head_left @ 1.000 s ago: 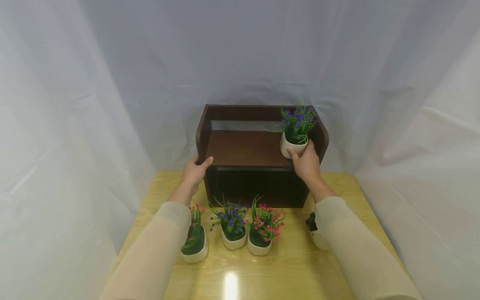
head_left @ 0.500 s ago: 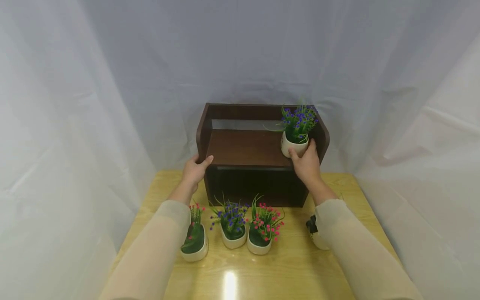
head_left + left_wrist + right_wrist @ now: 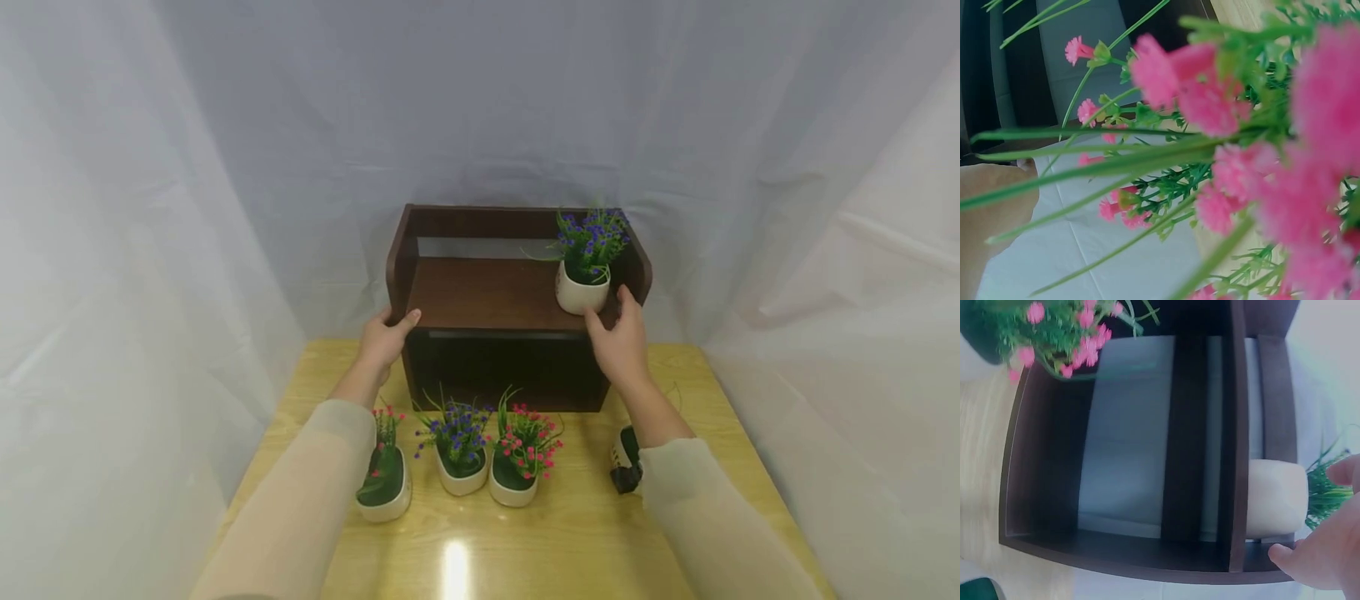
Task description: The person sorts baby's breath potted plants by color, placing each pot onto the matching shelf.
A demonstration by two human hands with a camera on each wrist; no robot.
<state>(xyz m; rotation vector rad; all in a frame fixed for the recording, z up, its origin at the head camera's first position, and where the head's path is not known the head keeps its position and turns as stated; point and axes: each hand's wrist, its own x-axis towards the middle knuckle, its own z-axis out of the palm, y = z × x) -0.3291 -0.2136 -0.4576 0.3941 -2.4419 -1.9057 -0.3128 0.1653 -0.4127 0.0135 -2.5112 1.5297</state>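
Head | left hand (image 3: 382, 340) gripping shelf (image 3: 480, 293) edge | right hand (image 3: 622, 343) spread wide, beside pot (image 3: 581, 297)

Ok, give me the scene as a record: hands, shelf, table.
left hand: grips dark brown wooden shelf unit at left side
right hand: beside white rounded pot of purple flowers, thumb and fingers apart; contact unclear
upper board: that pot, upright, at the right end
yellowish wooden table: left to right, pink-flowered white pot, purple-flowered white pot, second pink-flowered white pot, partly hidden white pot behind right sleeve
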